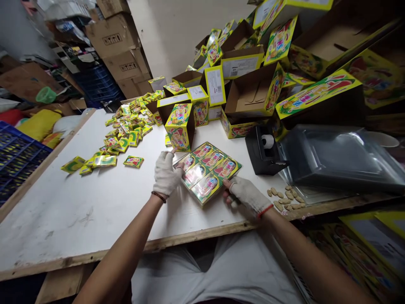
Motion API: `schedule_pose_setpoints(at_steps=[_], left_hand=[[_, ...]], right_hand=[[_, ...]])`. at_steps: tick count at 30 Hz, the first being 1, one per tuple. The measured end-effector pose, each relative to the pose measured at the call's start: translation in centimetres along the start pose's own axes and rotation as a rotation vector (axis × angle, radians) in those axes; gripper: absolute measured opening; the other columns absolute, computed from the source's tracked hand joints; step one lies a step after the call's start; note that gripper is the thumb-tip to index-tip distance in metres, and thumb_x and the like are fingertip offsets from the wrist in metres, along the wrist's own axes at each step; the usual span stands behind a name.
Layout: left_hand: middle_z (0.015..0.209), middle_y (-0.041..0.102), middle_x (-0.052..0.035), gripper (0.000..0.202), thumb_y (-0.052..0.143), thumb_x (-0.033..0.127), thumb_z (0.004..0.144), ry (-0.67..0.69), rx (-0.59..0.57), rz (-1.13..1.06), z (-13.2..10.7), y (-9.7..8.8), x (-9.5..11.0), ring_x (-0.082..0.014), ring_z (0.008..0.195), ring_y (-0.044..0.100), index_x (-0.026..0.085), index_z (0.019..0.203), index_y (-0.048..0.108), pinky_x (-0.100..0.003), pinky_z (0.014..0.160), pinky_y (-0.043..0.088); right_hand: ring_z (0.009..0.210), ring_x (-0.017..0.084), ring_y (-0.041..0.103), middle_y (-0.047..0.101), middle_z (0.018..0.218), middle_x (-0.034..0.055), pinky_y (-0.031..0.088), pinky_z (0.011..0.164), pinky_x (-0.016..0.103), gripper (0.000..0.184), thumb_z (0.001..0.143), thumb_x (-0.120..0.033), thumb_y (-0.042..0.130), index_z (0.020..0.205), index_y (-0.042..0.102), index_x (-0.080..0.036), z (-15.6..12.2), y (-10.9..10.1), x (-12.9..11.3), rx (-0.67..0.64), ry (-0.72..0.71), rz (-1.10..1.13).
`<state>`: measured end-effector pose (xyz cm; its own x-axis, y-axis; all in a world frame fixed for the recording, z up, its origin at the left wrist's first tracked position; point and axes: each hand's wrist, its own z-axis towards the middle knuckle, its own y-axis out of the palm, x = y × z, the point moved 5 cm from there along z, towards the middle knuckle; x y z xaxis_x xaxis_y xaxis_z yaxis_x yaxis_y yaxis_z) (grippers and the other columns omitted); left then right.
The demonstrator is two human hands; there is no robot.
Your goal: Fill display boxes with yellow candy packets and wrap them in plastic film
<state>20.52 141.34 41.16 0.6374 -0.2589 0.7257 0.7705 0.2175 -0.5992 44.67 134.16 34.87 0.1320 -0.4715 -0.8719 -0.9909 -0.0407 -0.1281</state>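
In front of me, a clear plastic tray (210, 169) of small yellow-green printed boxes is held slightly tilted over the white tabletop. My left hand (167, 173), in a whitish glove with bare fingertips, grips its left edge, thumb on top. The gloved right hand (247, 195) pinches the near right edge, its lower fingers curled beneath. Just beyond the tray stands an upright yellow carton (179, 128), close to my left fingertips. A single small box (133, 161) lies left of my left hand, near a loose heap of small boxes (126, 131).
Yellow printed cartons (249, 90), some open, are piled at the back right. A black tape dispenser (265, 152) stands right of the tray, beside stacked clear plastic trays (341, 156) and several peanuts (286, 198). A blue crate (22, 160) borders the table's left side.
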Motion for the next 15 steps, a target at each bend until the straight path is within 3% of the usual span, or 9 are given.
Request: schedule_pose_setpoints(at_steps=[3,5,7,9,11,12,15], left_hand=[[0.076,0.061,-0.0028,0.033,0.065,0.048,0.075,-0.253,-0.162,-0.217,-1.0,0.1,-2.8,-0.0173,0.07,0.055,0.016,0.083,0.065,-0.031,0.068,0.045],[0.067,0.058,-0.0004,0.039,0.064,0.054,0.075,-0.333,-0.185,-0.312,-4.1,0.7,-3.1,-0.0143,0.063,0.052,0.016,0.078,0.063,-0.028,0.062,0.043],[0.069,0.058,-0.0001,0.04,0.067,0.055,0.074,-0.448,-0.138,-0.458,-7.9,1.7,-2.8,-0.0132,0.062,0.053,0.016,0.081,0.062,-0.026,0.061,0.044],[0.073,0.06,-0.0015,0.038,0.067,0.053,0.077,-0.495,-0.06,-0.524,-10.9,2.7,-2.3,-0.0141,0.066,0.057,0.016,0.083,0.061,-0.027,0.063,0.048],[0.08,0.063,-0.0035,0.032,0.065,0.046,0.083,-0.412,0.034,-0.449,-12.1,3.1,-1.6,-0.0152,0.071,0.06,0.016,0.092,0.061,-0.028,0.066,0.051],[0.086,0.064,-0.0051,0.028,0.063,0.041,0.085,-0.307,0.078,-0.378,-12.1,2.9,-1.2,-0.0158,0.074,0.062,0.016,0.099,0.061,-0.029,0.068,0.053],[0.103,0.066,-0.0095,0.019,0.056,0.024,0.091,0.239,0.098,-0.165,-11.1,2.1,1.1,-0.0184,0.09,0.065,0.019,0.108,0.063,-0.033,0.078,0.056]], right_hand=[[0.062,0.02,0.063,0.065,0.074,0.0045,0.047,0.054,0.029,0.024,0.075,-0.042,0.068,0.081,0.056,-0.022,1.6,-2.3,-2.4,0.276,-0.211,-0.247],[0.082,0.025,0.066,0.07,0.093,0.01,0.052,0.071,0.034,0.025,0.075,-0.034,0.07,0.093,0.063,-0.019,1.0,-2.5,-4.0,0.436,-0.507,-0.51],[0.109,0.031,0.062,0.068,0.118,0.0157,0.049,0.094,0.043,0.037,0.079,-0.032,0.069,0.113,0.067,-0.017,-0.5,-0.5,-4.1,0.373,-0.83,-0.772],[0.13,0.036,0.051,0.06,0.137,0.0167,0.035,0.11,0.054,0.049,0.084,-0.033,0.068,0.131,0.063,-0.02,-1.9,2.0,-2.5,0.24,-1.038,-0.983],[0.14,0.039,0.04,0.052,0.148,0.014,0.023,0.116,0.061,0.058,0.084,-0.036,0.069,0.14,0.058,-0.028,-2.9,3.8,-0.6,0.242,-1.129,-1.115],[0.141,0.04,0.038,0.05,0.15,0.0131,0.022,0.116,0.063,0.06,0.084,-0.036,0.07,0.142,0.056,-0.032,-3.2,4.3,0.2,0.276,-1.147,-1.151],[0.141,0.039,0.039,0.05,0.151,0.0127,0.024,0.115,0.065,0.058,0.087,-0.032,0.066,0.143,0.054,-0.036,-3.6,4.9,1.4,0.344,-1.179,-1.2]])
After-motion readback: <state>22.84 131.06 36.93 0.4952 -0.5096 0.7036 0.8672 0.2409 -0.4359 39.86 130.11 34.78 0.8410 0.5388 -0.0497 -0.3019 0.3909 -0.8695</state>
